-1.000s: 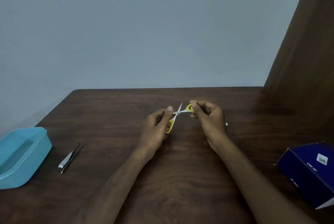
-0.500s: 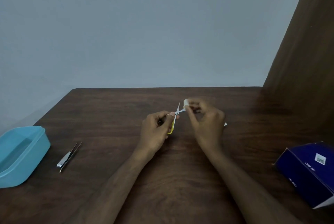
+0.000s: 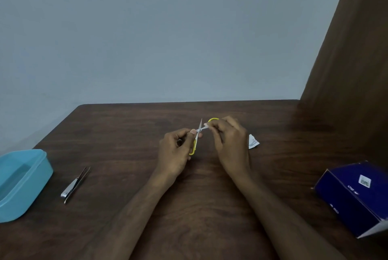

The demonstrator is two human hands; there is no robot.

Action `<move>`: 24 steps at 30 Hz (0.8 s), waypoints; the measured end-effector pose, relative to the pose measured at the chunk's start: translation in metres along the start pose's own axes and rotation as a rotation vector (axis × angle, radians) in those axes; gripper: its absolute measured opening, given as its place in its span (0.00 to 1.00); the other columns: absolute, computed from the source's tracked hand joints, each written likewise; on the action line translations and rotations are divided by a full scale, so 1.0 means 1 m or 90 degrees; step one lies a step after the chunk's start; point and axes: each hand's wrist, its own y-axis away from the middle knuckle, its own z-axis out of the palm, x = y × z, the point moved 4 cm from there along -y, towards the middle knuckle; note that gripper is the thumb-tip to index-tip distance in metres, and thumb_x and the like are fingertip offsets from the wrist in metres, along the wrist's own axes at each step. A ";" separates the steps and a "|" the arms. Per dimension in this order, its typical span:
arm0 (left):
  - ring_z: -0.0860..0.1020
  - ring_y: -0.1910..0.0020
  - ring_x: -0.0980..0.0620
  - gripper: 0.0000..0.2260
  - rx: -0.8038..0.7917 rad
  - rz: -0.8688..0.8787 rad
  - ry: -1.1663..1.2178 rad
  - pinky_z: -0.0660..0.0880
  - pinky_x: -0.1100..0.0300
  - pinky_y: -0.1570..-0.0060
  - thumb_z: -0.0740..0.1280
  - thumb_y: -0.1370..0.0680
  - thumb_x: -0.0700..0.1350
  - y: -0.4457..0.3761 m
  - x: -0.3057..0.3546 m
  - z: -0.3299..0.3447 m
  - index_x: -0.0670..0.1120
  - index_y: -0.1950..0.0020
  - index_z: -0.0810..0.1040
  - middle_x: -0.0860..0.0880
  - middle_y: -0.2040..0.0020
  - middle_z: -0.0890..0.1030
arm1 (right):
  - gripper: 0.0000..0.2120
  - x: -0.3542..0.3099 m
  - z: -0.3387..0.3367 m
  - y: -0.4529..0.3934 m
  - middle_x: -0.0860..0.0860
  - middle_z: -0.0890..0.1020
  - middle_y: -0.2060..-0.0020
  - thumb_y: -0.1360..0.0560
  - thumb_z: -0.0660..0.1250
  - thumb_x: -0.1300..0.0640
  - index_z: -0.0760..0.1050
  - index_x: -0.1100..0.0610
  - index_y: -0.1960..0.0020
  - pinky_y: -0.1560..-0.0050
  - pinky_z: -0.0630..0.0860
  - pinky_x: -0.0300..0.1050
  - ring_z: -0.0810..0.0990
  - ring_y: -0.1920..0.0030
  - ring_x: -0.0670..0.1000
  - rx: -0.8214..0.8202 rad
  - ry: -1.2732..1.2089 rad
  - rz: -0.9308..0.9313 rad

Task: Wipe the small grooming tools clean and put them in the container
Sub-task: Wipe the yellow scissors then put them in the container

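Head camera gives me the whole tabletop, and nearest me I see both forearms reaching forward over the dark wooden table (image 3: 189, 228). At my near right a dark blue box (image 3: 357, 194) sits at the table's edge; at my near left a light blue container (image 3: 31, 184) stands open, partly cut off by the frame. Just beside it, apart from its wall, a pair of metal tweezers (image 3: 76, 184) lies flat on the wood with a second slim metal tool that I cannot make out.

Further in, at the middle of the table, I hold the small scissors (image 3: 196, 138) up between both hands, blades spread in a cross. My left hand (image 3: 176, 152) is curled round the lower yellow handle, thumb pressed near the pivot, so that one blade points up and away from me. My right hand (image 3: 228, 140) is curled too, its fingertips pinching a small white wipe (image 3: 206, 127) against the other blade close to the pivot; the second yellow loop shows just above those fingers. The two hands are near each other, joined only by the scissors.

Just right of my right hand a torn white sachet (image 3: 253, 141) lies on the table. The scissors are well apart from the container. Beyond the far edge I see a plain grey wall (image 3: 168, 39) and a brown panel (image 3: 352, 60) on the right
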 end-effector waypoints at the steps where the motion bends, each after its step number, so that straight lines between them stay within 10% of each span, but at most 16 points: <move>1: 0.72 0.71 0.53 0.12 -0.001 -0.005 0.005 0.73 0.60 0.70 0.68 0.14 0.48 0.000 0.000 0.000 0.50 0.52 0.90 0.50 0.72 0.73 | 0.05 0.007 -0.003 -0.002 0.50 0.82 0.56 0.21 0.74 0.64 0.86 0.56 0.50 0.52 0.76 0.43 0.81 0.56 0.50 0.018 -0.004 0.042; 6: 0.72 0.71 0.53 0.11 -0.004 -0.008 -0.008 0.74 0.60 0.71 0.69 0.15 0.49 0.001 0.002 0.002 0.51 0.52 0.90 0.52 0.72 0.73 | 0.04 0.026 -0.018 -0.005 0.49 0.84 0.58 0.22 0.75 0.62 0.86 0.54 0.52 0.55 0.82 0.54 0.83 0.61 0.49 0.102 0.012 0.182; 14: 0.75 0.77 0.55 0.13 -0.018 0.029 -0.079 0.72 0.63 0.70 0.68 0.15 0.48 0.003 0.009 0.001 0.52 0.57 0.87 0.47 0.72 0.76 | 0.04 -0.015 0.002 0.000 0.51 0.82 0.56 0.20 0.73 0.62 0.86 0.57 0.48 0.48 0.74 0.42 0.80 0.52 0.52 -0.059 -0.030 -0.066; 24: 0.77 0.77 0.55 0.12 -0.035 0.026 -0.107 0.73 0.61 0.70 0.68 0.15 0.50 0.004 0.009 0.003 0.53 0.54 0.89 0.54 0.73 0.77 | 0.05 -0.006 -0.019 -0.004 0.49 0.83 0.55 0.20 0.74 0.63 0.87 0.56 0.47 0.49 0.77 0.46 0.81 0.54 0.52 0.063 -0.039 -0.022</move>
